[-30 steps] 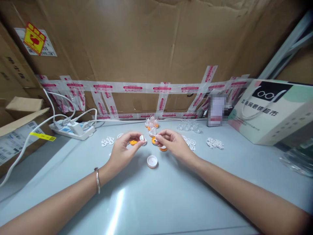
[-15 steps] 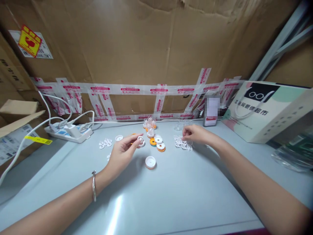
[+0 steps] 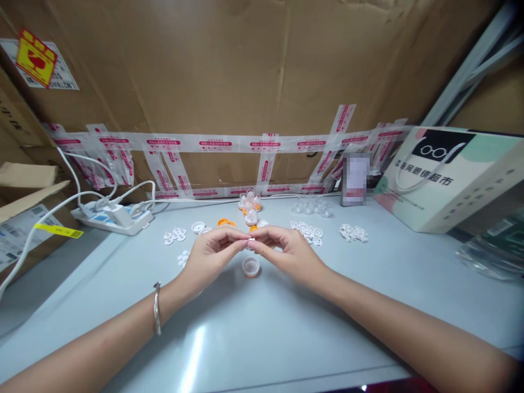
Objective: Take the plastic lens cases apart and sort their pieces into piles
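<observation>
My left hand (image 3: 216, 252) and my right hand (image 3: 284, 250) meet fingertip to fingertip over the middle of the table. Between them they pinch a small white piece (image 3: 250, 240), mostly hidden by the fingers. Just below the fingertips a round white cup with an orange base (image 3: 251, 267) sits on the table. Behind the hands stand clear domed pieces on orange rings (image 3: 249, 202). Flat white cut-out pieces (image 3: 307, 232) lie right of my right hand. Small white discs with stems (image 3: 174, 236) lie left of my left hand, near a white ring (image 3: 198, 227).
A power strip (image 3: 139, 221) with white cables is at the left, beside an open carton (image 3: 24, 240). Clear cups (image 3: 311, 206), more white pieces (image 3: 354, 233), a phone (image 3: 355, 180) and a paper bag (image 3: 426, 191) stand right. A large cardboard box (image 3: 204, 71) rises behind.
My right hand has moved left from the pile of flat white pieces to meet my left hand. The left hand has shifted slightly right. The view has tilted a little.
</observation>
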Available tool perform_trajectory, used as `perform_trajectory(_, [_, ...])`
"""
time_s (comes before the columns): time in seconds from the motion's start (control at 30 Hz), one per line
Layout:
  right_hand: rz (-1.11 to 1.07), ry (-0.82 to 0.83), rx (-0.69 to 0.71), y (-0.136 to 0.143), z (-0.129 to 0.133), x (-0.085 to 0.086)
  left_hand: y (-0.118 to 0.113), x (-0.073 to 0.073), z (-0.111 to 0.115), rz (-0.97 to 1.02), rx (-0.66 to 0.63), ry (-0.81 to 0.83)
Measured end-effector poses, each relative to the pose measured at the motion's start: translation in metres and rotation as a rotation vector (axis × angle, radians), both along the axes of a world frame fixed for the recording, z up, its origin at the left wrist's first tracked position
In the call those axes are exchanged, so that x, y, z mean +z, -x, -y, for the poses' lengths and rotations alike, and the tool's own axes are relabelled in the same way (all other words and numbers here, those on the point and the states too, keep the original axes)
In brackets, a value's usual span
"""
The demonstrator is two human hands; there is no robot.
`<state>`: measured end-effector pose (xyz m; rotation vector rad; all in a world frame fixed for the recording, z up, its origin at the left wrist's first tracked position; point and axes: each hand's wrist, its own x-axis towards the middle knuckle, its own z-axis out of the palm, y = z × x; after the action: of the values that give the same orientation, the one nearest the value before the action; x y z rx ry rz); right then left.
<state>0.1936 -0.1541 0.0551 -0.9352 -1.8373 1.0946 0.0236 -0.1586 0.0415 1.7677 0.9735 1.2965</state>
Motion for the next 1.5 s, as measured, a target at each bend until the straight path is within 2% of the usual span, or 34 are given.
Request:
perform_trajectory(0.17, [-0.13,0.071,-0.076,0.002,-0.001,-0.007,0.001,0.003,0.005,-0.33,0.161,-0.397])
perform_trajectory(0.27, [-0.228,0.136,-0.07,0.005,-0.003,-0.011,0.003,0.001,0.006,-0.528,0.195,-0.632])
perform_trajectory(0.47, [-0.315,0.216,0.005,0.008,0.0,-0.013,0.013,-0.001,0.008,-0.87,0.273,-0.934])
perform_trajectory(0.63, [-0.317,0.177,0.008,0.008,0.001,-0.01,0.014,0.003,0.01,-0.973,0.234,-1.048])
perform_trajectory(0.8, [-0.34,0.249,0.038,0.007,0.002,-0.006,0.011,0.006,0.01,-0.872,0.202,-1.033])
perform_trajectory(1.03, [-0.332,0.191,0.012,0.008,0.003,0.004,0.012,0.01,0.009,-0.794,0.217,-0.982])
perform_trajectory(1.1, [-0.333,0.173,0.004,0.01,0.001,0.013,0.014,0.018,0.007,-0.797,0.236,-0.974])
perform_trajectory(1.17, [-0.337,0.144,0.019,0.012,-0.002,0.027,0.015,0.034,0.005,-0.786,0.243,-0.99])
perform_trajectory(1.37, [-0.443,-0.059,0.088,0.014,-0.004,0.075,0.012,0.096,0.011,-0.711,0.292,-1.131])
perform_trajectory(1.43, [-0.473,-0.106,0.109,0.013,-0.001,0.084,0.01,0.109,0.017,-0.695,0.314,-1.157])
perform_trajectory(1.5, [-0.478,-0.124,0.134,0.012,0.001,0.088,0.008,0.114,0.021,-0.673,0.32,-1.171])
